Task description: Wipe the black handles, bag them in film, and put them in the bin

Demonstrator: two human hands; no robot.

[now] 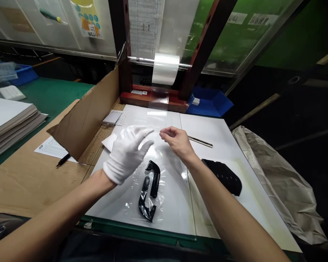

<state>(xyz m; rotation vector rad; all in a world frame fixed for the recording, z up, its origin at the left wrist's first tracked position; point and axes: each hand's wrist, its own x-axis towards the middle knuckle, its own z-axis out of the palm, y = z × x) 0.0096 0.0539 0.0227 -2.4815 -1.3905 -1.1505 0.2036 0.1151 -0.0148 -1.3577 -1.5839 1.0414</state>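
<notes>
My left hand wears a white glove and hovers over the white board with thumb and fingers apart, nothing visible between them. Bare, my right hand pinches thumb against fingers beside it; what it holds, if anything, is too small or clear to make out. Nearer to me, a black curved handle and a second black curved part lie with clear plastic film around them. Beyond both hands, clear film hangs from a roll on a metal rod.
A cardboard divider stands at left, near a black marker and stacked sheets. On the right are a black part, thin strips and a blue tray. Red posts support the rod.
</notes>
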